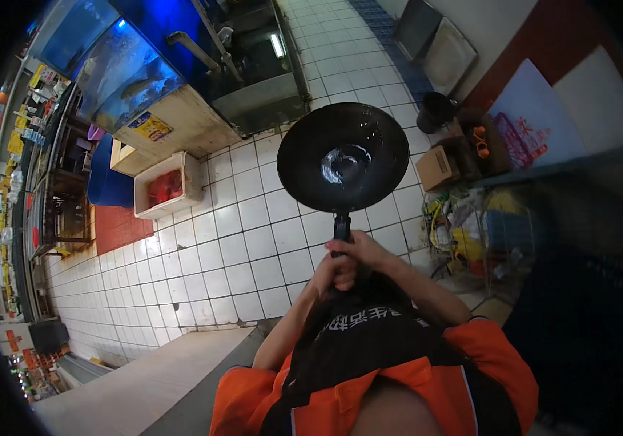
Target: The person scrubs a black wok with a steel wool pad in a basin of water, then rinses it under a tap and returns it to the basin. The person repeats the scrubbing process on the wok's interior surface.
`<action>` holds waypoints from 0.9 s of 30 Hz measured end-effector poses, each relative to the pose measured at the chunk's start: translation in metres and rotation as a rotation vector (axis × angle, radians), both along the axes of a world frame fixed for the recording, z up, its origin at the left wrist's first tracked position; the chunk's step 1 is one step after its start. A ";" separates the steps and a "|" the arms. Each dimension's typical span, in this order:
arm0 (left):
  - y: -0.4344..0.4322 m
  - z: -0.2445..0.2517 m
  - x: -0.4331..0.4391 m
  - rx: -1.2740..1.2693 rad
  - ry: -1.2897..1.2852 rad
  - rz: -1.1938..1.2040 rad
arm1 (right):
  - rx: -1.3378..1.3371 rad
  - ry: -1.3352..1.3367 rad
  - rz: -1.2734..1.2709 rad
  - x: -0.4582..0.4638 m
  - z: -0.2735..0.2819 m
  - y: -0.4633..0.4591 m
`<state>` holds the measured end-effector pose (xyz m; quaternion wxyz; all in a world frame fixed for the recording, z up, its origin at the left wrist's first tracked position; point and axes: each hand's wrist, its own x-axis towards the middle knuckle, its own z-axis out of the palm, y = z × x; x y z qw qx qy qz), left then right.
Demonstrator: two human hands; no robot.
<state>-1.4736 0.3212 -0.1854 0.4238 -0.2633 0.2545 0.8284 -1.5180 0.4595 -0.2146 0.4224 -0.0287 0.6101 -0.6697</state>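
A dark round wok (366, 188) with a wet-looking shine in its bottom is held out over the tiled floor, its black handle (342, 224) towards me. My left hand (327, 275) is closed around the lower part of the handle. Just above it, my right hand (363, 249) grips the same handle from the other side. The two hands touch or nearly touch. The wok's hollow faces up towards the camera. Behind the hands is a black apron (377, 327) with white writing, over orange sleeves.
Fish tanks (131, 82) and a water basin (259, 103) are ahead to the left. A white foam box (194, 185) holds something red. Cardboard boxes (437, 168), a black bucket (436, 111) and a wire basket (480, 240) stand right. A pale counter (180, 370) lies lower left.
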 end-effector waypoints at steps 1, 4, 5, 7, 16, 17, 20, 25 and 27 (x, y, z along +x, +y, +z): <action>0.000 0.005 -0.032 0.033 0.054 0.031 | 0.000 0.040 0.055 -0.041 0.000 0.007; 0.007 0.012 -0.140 0.020 0.044 0.111 | 0.058 0.202 0.127 -0.172 -0.002 0.030; 0.007 0.010 -0.176 0.036 0.040 0.123 | 0.134 0.257 0.110 -0.213 -0.007 0.040; 0.007 0.001 -0.254 0.070 0.042 0.150 | 0.110 0.205 0.137 -0.306 -0.023 0.095; 0.018 -0.018 -0.664 -0.274 0.096 -0.056 | 0.780 -0.312 -1.163 -0.481 -0.169 0.385; 0.022 -0.011 -0.705 -0.281 0.085 -0.065 | 0.860 -0.475 -1.250 -0.471 -0.171 0.404; 0.029 0.001 -0.828 -0.284 0.084 -0.083 | 0.926 -0.824 -1.387 -0.468 -0.173 0.427; 0.052 -0.002 -1.044 -0.231 0.094 -0.107 | 0.844 -1.085 -1.351 -0.607 -0.195 0.409; 0.063 0.008 -1.135 -0.209 0.128 -0.103 | 0.798 -1.102 -1.286 -0.714 -0.204 0.405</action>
